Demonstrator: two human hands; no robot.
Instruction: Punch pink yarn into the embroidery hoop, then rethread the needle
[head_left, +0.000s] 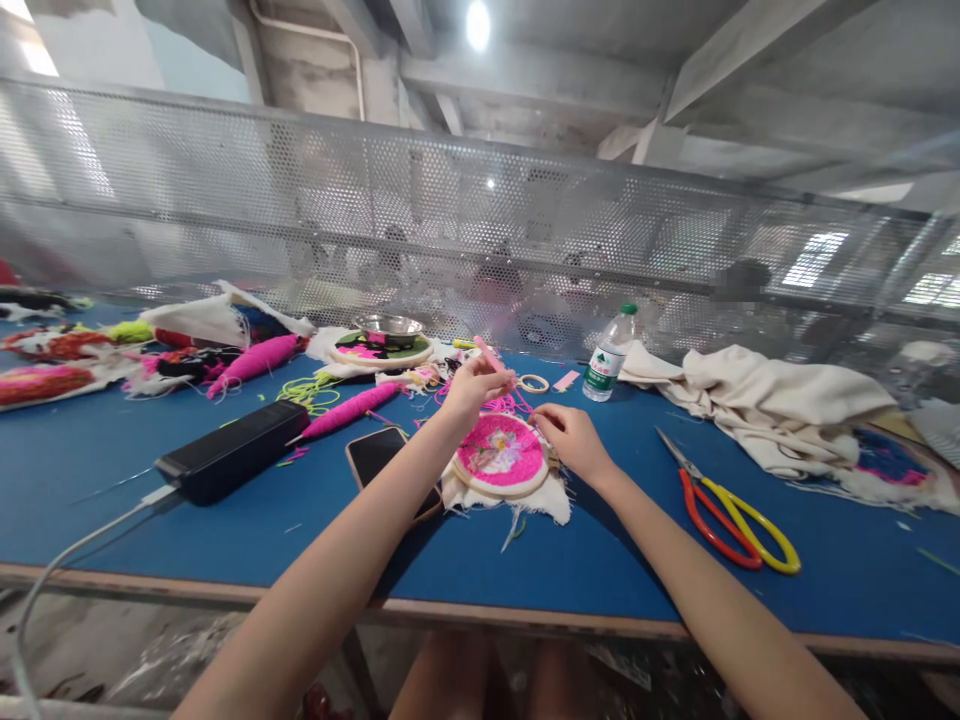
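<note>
A round embroidery hoop (pixel 501 458) lies on the table before me, its white cloth stitched in bright pink around a pale flower. My left hand (pixel 472 388) is raised over the hoop's far left side, fingers closed around a flat pink strip (pixel 489 353) that sticks up past them. At the hoop's upper right rim is my right hand (pixel 571 436), thumb and fingertips pressed together; whatever they pinch is too small to make out. Pink yarn (pixel 510 402) lies loose behind the hoop, partly hidden by my left hand.
Left of the hoop are a phone (pixel 375 455), a black power bank (pixel 232 450) with a cable and a pink yarn bundle (pixel 352 408). Scissors (pixel 731 510) lie at right. Behind stand a water bottle (pixel 609 355), a metal bowl (pixel 390 330) and cream cloth (pixel 780 400).
</note>
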